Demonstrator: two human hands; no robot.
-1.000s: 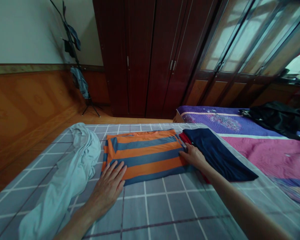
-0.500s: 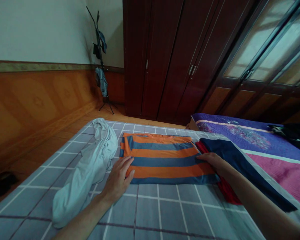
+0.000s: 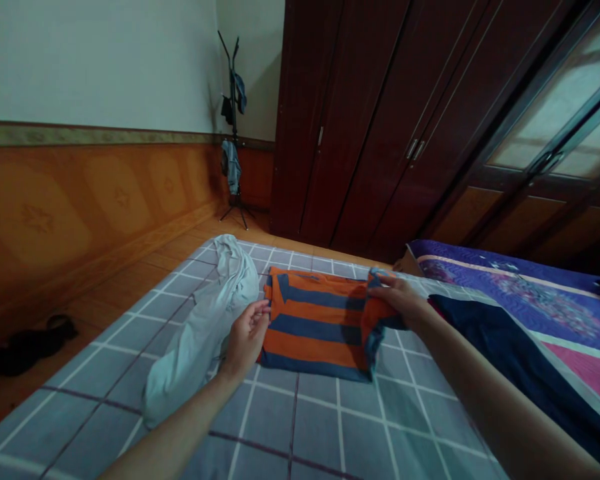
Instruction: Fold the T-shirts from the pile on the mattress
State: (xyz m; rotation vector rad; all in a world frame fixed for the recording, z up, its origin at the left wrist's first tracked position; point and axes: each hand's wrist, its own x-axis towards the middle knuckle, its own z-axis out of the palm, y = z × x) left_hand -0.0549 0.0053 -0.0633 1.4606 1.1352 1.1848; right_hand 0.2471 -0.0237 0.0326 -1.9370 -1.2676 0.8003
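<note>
We judge creasing to be the main risk for the striped garment (image 3: 315,327), which lies folded on the checked sheet (image 3: 325,433), between the pale garment (image 3: 200,347) and the dark blue garment (image 3: 505,353), with its right end raised and curled. The cause would be uneven support: we see the raised end gripped toward its far side, while the near corner hangs slack and could drag or turn under. A pull without a firm hold at the opposite end could also slide the whole piece or separate its layers. At the left end, we note that the pale garment lies close beside it and could be caught by a leftward shift. Regarding the hands, we find the right hand (image 3: 397,300) closed, with the cloth of the raised end pinched between thumb and fingers. The left hand (image 3: 250,333) is narrow, fingers loosely curled, at the garment's left edge; we cannot tell whether its fingertips pinch the cloth or merely rest against it.
</note>
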